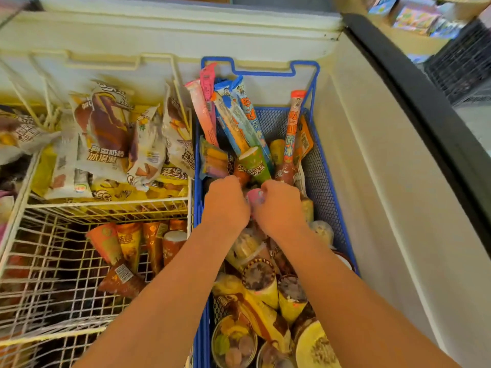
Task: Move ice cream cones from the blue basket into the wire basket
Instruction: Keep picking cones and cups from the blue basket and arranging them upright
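Note:
Both my hands reach into the blue basket (pixel 330 181) at the right of the chest freezer. My left hand (pixel 225 201) is curled with its fingers down among the cones; what it grips is hidden. My right hand (pixel 277 205) is closed around a pink-wrapped cone (pixel 255 196). Just beyond the hands lies a green cone (pixel 252 163). More wrapped cones (pixel 261 282) lie under my forearms. The white wire basket (pixel 39 261) at the lower left holds several orange and brown cones (pixel 132 248).
Long ice pop sticks (pixel 233 115) lean at the far end of the blue basket. Another wire basket (pixel 187 192) above left is heaped with bagged ice cream bars. Clear cups (pixel 233 341) sit at the near end. The freezer wall (pixel 385 181) rises to the right.

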The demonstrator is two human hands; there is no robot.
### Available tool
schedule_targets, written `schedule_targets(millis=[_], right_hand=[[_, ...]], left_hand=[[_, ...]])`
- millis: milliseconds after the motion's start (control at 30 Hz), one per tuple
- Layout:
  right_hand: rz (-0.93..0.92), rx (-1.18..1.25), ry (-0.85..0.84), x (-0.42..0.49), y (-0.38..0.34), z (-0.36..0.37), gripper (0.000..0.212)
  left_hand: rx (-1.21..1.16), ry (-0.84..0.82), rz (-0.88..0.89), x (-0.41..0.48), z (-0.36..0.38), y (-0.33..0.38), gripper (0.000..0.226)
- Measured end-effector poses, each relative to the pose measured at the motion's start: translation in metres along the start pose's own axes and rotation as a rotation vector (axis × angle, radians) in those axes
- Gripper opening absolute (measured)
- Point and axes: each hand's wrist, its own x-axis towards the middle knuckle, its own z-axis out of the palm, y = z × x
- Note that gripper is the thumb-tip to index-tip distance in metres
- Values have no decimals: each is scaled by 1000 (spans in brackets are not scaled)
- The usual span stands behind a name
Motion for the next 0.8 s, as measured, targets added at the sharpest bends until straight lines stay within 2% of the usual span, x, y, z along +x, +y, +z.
schedule_targets(millis=[100, 267, 467, 600, 667, 700, 800], right_hand=[[3, -91, -56, 10, -2, 4, 21], [9, -207, -153, 21, -6, 11, 18], [47, -266, -183, 30, -10, 15, 32], [57, -159, -169, 31, -6, 8, 45], [99, -94, -133, 27, -3, 3, 51], [132, -59, -112, 24, -3, -1, 54], [191, 106, -41, 13, 0, -13, 45]], left_hand=[[124, -39, -9, 20, 14, 1, 26], [92, -85, -90, 43, 26, -7, 35], [-18, -146, -173, 53, 25, -8, 37], [-90, -196, -214, 53, 15, -10, 31], [-187, -256, -252, 51, 4, -11, 23], [-306, -299, -289, 50, -2, -12, 21], [-656, -378, -386, 35, -24, -17, 26]])
